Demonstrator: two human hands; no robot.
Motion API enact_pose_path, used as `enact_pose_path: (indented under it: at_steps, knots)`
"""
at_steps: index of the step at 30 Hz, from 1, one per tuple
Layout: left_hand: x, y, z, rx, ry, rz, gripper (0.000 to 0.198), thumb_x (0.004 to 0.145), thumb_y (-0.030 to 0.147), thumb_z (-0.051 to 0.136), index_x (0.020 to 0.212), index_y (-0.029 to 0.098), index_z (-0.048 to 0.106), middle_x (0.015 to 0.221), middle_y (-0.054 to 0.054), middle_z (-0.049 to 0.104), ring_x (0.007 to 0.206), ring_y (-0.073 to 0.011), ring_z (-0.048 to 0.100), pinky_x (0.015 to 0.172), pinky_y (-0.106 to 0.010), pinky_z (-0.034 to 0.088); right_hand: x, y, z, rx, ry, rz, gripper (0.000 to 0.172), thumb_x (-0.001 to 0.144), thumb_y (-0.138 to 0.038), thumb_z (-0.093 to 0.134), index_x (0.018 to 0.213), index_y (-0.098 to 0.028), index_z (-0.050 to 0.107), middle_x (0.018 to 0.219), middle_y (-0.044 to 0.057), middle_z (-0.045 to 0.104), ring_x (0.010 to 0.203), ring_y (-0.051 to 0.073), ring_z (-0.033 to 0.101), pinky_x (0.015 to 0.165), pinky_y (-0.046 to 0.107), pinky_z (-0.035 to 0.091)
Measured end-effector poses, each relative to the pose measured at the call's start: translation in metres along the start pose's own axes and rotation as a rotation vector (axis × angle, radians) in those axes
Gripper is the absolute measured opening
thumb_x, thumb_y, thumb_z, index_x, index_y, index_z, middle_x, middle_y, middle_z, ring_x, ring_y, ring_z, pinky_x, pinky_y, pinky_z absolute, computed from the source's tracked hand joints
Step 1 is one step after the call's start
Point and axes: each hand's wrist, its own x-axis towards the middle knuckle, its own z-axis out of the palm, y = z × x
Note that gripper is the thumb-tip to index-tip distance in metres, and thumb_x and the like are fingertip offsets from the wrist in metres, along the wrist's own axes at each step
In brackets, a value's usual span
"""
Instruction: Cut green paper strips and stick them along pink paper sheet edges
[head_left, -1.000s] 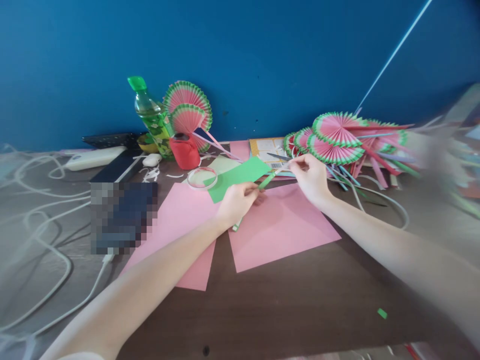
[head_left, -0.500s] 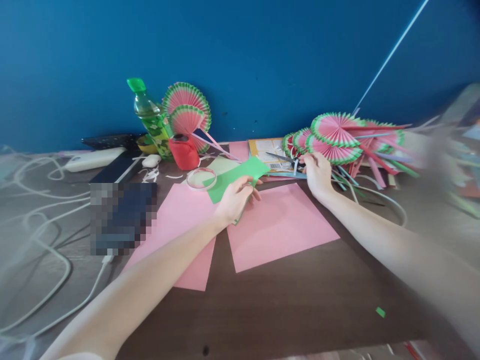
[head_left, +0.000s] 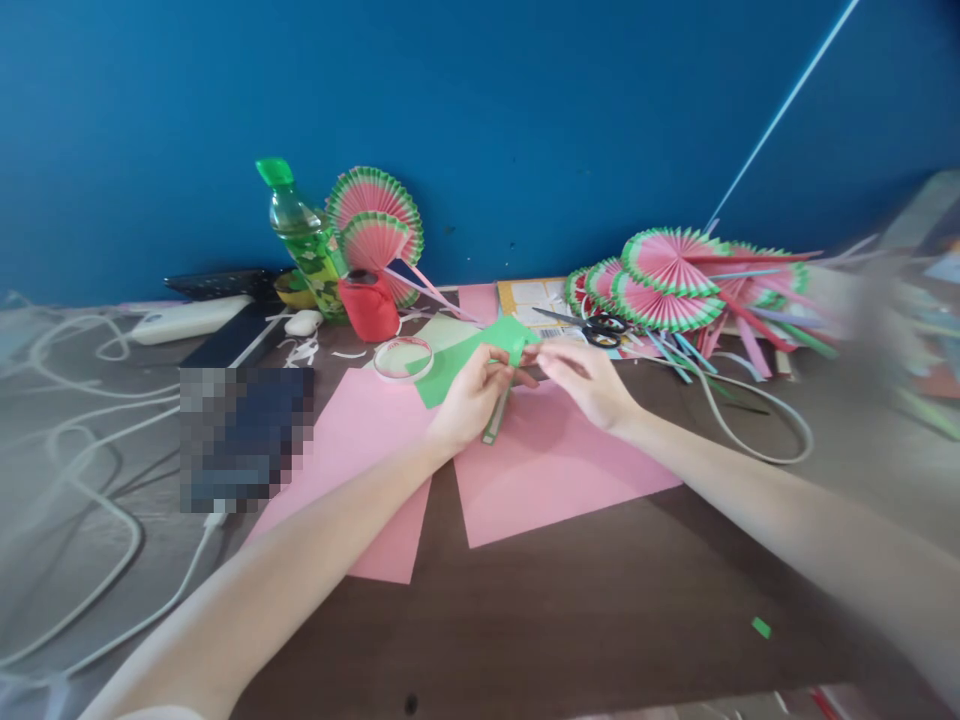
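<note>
**Two hands on one green strip**

Nearest lies a small green scrap [head_left: 763,627] on the dark desk [head_left: 600,620]. Behind it, over a pink sheet [head_left: 555,470], the left hand [head_left: 471,395] is clenched around a folded green strip [head_left: 495,420]. The strip's long axis runs from the person away toward the wall, only a little tilted. The right hand [head_left: 589,378] comes from the right side, and its fingertips [head_left: 534,352] pinch the far upper end (as far as the blur lets me see). So the left hand holds the middle and the right hand the top. Farther back rest a green sheet [head_left: 457,362], a tape ring [head_left: 403,357], scissors [head_left: 600,325] and paper fans [head_left: 667,275].
</note>
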Motion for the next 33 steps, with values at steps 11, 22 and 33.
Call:
enact_pose_path:
  at_steps: [11, 22, 33]
  knots:
    - [-0.001, 0.005, 0.003, -0.003, -0.146, -0.079, 0.007, 0.085, 0.024, 0.044, 0.085, 0.017, 0.042, 0.078, -0.004, 0.066, 0.056, -0.0091, 0.057, 0.055, -0.023, 0.046, -0.002, -0.001, 0.008, 0.105, 0.047, 0.065, 0.035, 0.085, -0.047, 0.043, 0.086, -0.02, 0.067, 0.084, 0.003, 0.066, 0.083, 0.019, 0.059, 0.075, 0.032, 0.047]
    - [-0.002, 0.005, 0.003, 0.361, 0.078, 0.121, 0.004, 0.08, 0.019, 0.046, 0.079, 0.017, 0.049, 0.076, 0.001, 0.06, 0.071, -0.0096, 0.055, 0.068, -0.021, 0.041, -0.006, -0.003, 0.01, 0.339, 0.092, 0.112, 0.02, 0.076, -0.039, 0.061, 0.078, -0.02, 0.065, 0.077, 0.001, 0.065, 0.073, 0.016, 0.062, 0.069, 0.032, 0.053]
    - [-0.004, 0.007, 0.003, 0.437, 0.099, 0.131, 0.011, 0.081, 0.02, 0.042, 0.077, 0.017, 0.051, 0.077, 0.002, 0.06, 0.072, -0.0104, 0.053, 0.068, -0.021, 0.04, -0.008, -0.004, 0.011, 0.337, 0.086, 0.13, 0.017, 0.074, -0.035, 0.063, 0.076, -0.018, 0.062, 0.075, 0.001, 0.063, 0.072, 0.016, 0.062, 0.07, 0.032, 0.053]
